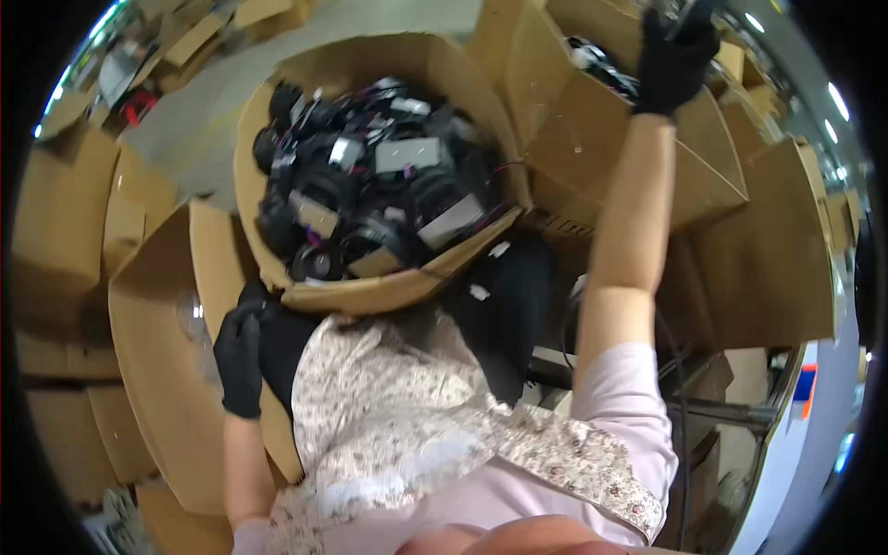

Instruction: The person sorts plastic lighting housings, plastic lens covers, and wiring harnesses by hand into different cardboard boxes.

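My left hand (242,356), in a black glove, rests at my left thigh beside the edge of a tall carton. Its fingers are loosely bent and apart, with nothing seen in them. Reaching far forward and right, my gloved right hand (678,65) is raised over an opened cardboard box (638,153). Its fingers look closed round something dark at the top edge, too blurred to name. Between my knees stands a large carton (384,301) heaped with black round parts (370,231) that carry wires and pale labels or blocks.
Wires and white-and-black parts (601,65) show inside the right box. An upright open carton (153,361) stands at my left, with more boxes (60,203) beyond it. A box flap (768,250) juts out at the right, above a metal frame (731,412) and a hanging cable (683,444).
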Demonstrator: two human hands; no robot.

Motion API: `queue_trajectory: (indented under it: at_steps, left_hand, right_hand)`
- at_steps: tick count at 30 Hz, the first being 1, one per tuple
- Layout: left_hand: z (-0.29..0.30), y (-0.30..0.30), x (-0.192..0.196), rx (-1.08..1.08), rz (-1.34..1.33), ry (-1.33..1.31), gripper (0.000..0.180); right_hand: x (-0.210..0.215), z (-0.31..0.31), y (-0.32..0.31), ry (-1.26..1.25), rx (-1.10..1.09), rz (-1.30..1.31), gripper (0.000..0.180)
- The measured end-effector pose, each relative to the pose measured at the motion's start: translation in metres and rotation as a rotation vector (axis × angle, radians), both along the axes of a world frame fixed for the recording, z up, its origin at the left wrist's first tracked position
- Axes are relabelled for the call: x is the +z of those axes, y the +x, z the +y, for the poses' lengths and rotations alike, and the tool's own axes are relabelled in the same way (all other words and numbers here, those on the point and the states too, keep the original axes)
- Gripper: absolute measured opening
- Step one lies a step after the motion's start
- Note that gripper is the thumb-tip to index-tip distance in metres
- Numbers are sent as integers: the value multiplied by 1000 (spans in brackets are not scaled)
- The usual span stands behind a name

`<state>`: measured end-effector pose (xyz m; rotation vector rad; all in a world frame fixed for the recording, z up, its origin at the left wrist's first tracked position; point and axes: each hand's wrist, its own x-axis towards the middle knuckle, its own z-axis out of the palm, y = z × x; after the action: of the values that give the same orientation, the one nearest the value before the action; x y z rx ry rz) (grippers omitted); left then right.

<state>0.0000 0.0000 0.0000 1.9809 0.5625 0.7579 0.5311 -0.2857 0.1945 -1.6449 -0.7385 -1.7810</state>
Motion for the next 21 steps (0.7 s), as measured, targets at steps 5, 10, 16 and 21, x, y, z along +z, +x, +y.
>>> queue_trajectory:
  at_steps: [5, 10, 16, 21]
  left_hand:
    - [-22, -42, -5, 177, 109, -167, 22]
    - [38, -117, -32, 325, -1, -265, 24]
    - [87, -237, -93, 456, 672, 82, 33]
    - [116, -335, -173, 322, 1270, -44, 35]
  right_hand:
    - [-17, -124, 143, -734, -349, 1019, 69]
    - [-44, -78, 116, -904, 57, 1093, 60]
    - [-54, 51, -92, -312, 1281, 857, 34]
    - [-131, 182, -229, -1066, 1115, 911, 29]
